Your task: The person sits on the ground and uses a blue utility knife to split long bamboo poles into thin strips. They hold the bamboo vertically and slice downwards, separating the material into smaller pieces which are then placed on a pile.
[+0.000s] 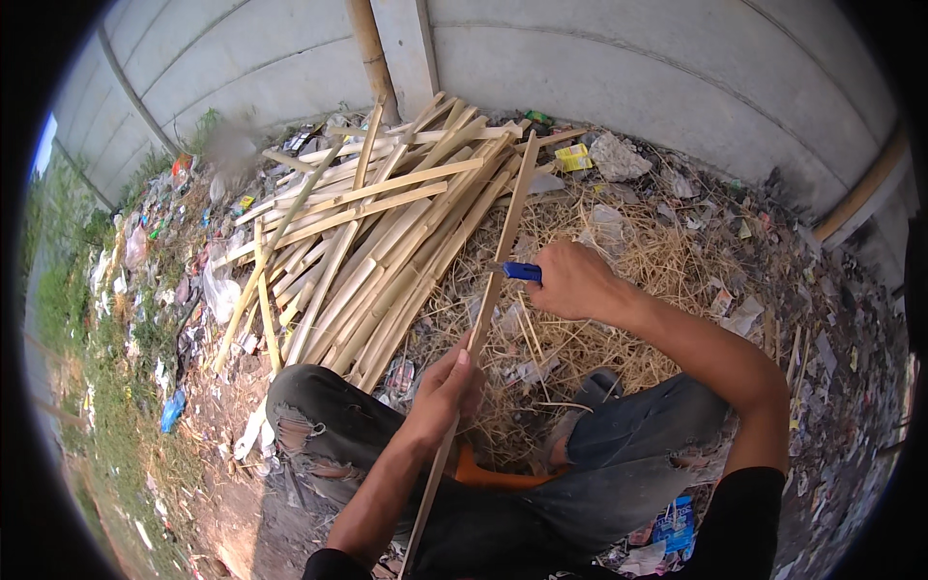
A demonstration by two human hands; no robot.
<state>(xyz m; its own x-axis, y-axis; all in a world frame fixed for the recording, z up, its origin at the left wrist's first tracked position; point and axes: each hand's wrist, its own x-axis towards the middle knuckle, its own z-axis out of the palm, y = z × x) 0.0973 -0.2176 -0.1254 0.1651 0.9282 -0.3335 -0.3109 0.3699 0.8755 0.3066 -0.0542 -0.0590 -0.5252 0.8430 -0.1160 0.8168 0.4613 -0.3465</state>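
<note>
The bamboo strip [488,290] is lying at a slant across the person's lap, its far end reaching up beside the stack of split bamboo [377,242] and its near end running down past the knees toward the lower edge of the view. The left hand [447,387] is clenching the strip low down, just this side of the stack, fingers wrapped round it to steady it. The right hand [572,280] is gripping a blue-handled knife [519,272], and the blade end is meeting the strip higher up, on the side away from the stack; the blade itself is too small to make out.

Judging from this, the step in hand is shaving or trimming the edge of the strip, with the work somewhere mid-length. The next stroke is calling for a firm hold below and a steady draw of the blade along the grain, kept clear of the lower fingers.

To the right of the stack, pale straw-like shavings [580,338] are covering the ground in front of the person's knees. Beyond the stack, a grey concrete wall [628,68] is closing off the yard, and litter [155,222] is spreading out to the stack's left.
</note>
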